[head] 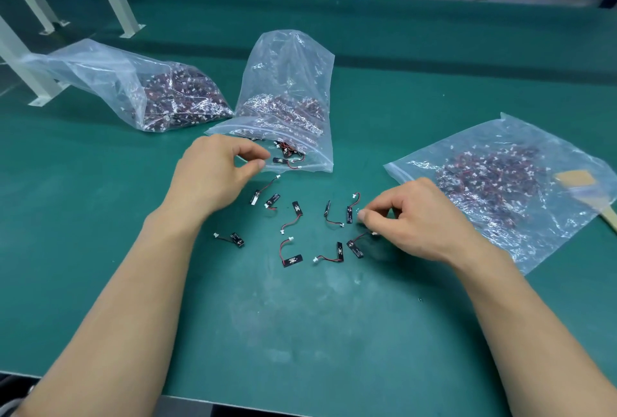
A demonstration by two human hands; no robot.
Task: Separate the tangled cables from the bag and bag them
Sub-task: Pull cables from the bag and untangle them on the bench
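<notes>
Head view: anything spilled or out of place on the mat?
Loose cables lie scattered on the mat between left hand and right hand. The middle bag lies open-mouthed with a few more at its lip. Fits mid-sorting; nothing looks damaged.

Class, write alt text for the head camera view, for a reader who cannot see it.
Two bare hands sort loose cables scattered on a green table: the left hand pinches the lip of the open middle bag, the right hand pinches a white connector. The left bag and right bag, full of tangled cables, lie alongside.
</notes>
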